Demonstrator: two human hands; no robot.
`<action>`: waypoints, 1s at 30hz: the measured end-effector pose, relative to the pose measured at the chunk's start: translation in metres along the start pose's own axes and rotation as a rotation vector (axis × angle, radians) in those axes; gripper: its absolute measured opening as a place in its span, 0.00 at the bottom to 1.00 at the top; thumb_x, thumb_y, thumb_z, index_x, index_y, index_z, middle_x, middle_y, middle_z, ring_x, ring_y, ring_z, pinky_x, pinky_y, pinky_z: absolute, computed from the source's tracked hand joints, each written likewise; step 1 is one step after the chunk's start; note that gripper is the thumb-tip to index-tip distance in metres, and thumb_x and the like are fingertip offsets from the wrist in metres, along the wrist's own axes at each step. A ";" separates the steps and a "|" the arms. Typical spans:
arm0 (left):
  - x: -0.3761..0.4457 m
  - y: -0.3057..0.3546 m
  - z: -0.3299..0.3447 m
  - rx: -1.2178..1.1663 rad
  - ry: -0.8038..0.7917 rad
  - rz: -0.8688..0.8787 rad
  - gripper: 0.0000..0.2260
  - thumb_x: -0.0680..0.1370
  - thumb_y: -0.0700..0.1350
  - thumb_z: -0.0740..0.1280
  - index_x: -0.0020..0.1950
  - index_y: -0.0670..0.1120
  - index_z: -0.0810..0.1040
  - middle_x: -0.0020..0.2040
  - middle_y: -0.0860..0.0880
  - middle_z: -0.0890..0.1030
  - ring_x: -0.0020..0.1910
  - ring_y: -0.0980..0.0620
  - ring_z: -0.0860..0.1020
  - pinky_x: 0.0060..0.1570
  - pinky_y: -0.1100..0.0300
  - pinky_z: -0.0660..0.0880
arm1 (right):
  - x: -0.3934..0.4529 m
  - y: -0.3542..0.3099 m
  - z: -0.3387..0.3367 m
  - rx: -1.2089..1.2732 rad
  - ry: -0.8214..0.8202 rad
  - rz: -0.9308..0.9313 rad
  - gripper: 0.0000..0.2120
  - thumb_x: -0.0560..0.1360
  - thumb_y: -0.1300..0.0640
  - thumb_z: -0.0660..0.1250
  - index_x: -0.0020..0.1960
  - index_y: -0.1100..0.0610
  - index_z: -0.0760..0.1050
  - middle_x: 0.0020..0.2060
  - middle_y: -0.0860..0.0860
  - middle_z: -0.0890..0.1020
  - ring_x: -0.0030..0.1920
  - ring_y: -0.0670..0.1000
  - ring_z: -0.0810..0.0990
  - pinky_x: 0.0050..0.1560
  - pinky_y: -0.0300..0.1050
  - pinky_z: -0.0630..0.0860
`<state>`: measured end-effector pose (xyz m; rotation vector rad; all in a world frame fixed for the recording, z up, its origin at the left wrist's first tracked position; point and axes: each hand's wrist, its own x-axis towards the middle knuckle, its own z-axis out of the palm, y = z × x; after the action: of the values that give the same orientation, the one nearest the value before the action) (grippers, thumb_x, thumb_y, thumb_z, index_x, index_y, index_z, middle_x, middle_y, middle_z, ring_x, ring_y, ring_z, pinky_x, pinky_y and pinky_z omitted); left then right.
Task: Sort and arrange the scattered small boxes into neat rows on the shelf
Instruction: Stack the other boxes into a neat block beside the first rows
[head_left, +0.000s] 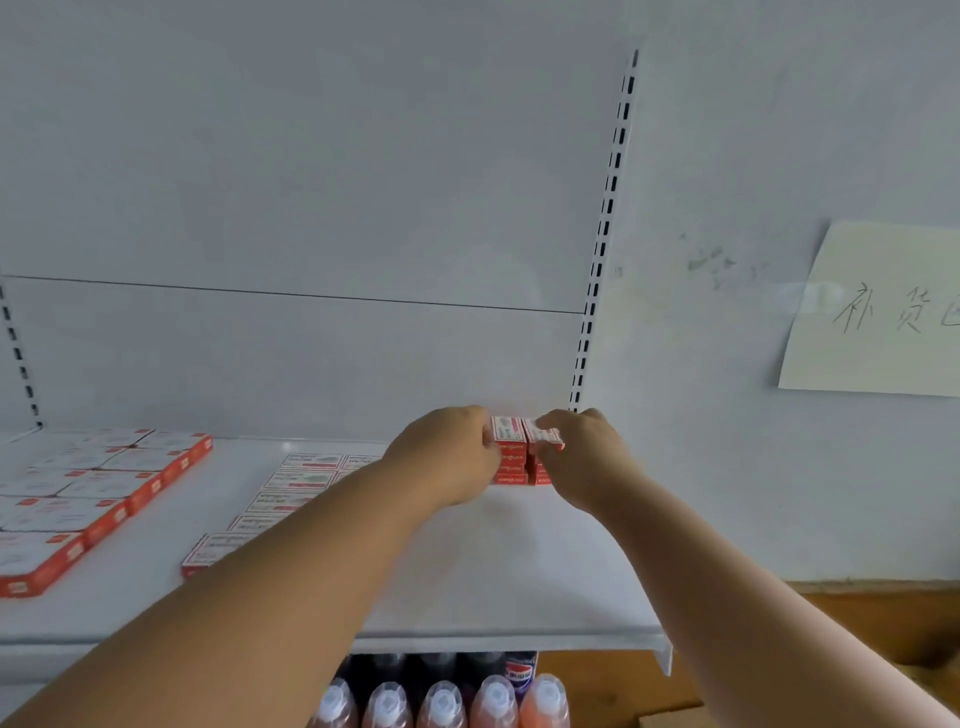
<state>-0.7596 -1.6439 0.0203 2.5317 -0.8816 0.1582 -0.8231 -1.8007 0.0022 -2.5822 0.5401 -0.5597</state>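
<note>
Where the slotted upright meets the white shelf, two short stacks of small red-and-white boxes are held just to its left, at the back. The stacks are gripped from the left by the curled fingers of the left hand. The top box is pinched by the right hand. Further left of the upright, flat boxes are laid in a row, and larger red-edged packs are seen beyond. Below the shelf, bottles are stood.

Red-and-white boxes on a white shelf

The small boxes are red with white printed tops; the shelf is white; the far-right paper note is pale yellow.
</note>
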 end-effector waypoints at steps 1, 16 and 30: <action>0.011 0.008 0.005 0.018 0.010 -0.059 0.09 0.79 0.49 0.60 0.53 0.47 0.77 0.50 0.48 0.81 0.48 0.46 0.78 0.45 0.56 0.75 | 0.007 0.005 -0.001 -0.008 -0.037 0.014 0.15 0.79 0.55 0.60 0.64 0.49 0.74 0.54 0.53 0.70 0.38 0.52 0.74 0.38 0.42 0.70; 0.050 0.030 0.034 -0.138 0.025 -0.468 0.14 0.74 0.45 0.66 0.30 0.45 0.68 0.28 0.47 0.69 0.28 0.48 0.67 0.27 0.61 0.59 | 0.044 0.031 -0.004 0.199 -0.143 0.044 0.12 0.75 0.49 0.67 0.49 0.57 0.73 0.36 0.47 0.74 0.41 0.55 0.80 0.40 0.47 0.75; 0.007 -0.012 -0.015 -0.690 0.173 -0.310 0.03 0.80 0.39 0.66 0.53 0.45 0.77 0.48 0.47 0.84 0.40 0.51 0.84 0.40 0.58 0.82 | 0.013 -0.020 -0.014 0.976 -0.171 0.301 0.31 0.75 0.69 0.62 0.70 0.41 0.63 0.45 0.55 0.82 0.34 0.53 0.80 0.44 0.52 0.82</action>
<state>-0.7456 -1.6325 0.0309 1.9318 -0.3721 -0.0263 -0.8132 -1.7946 0.0268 -1.5692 0.4317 -0.3581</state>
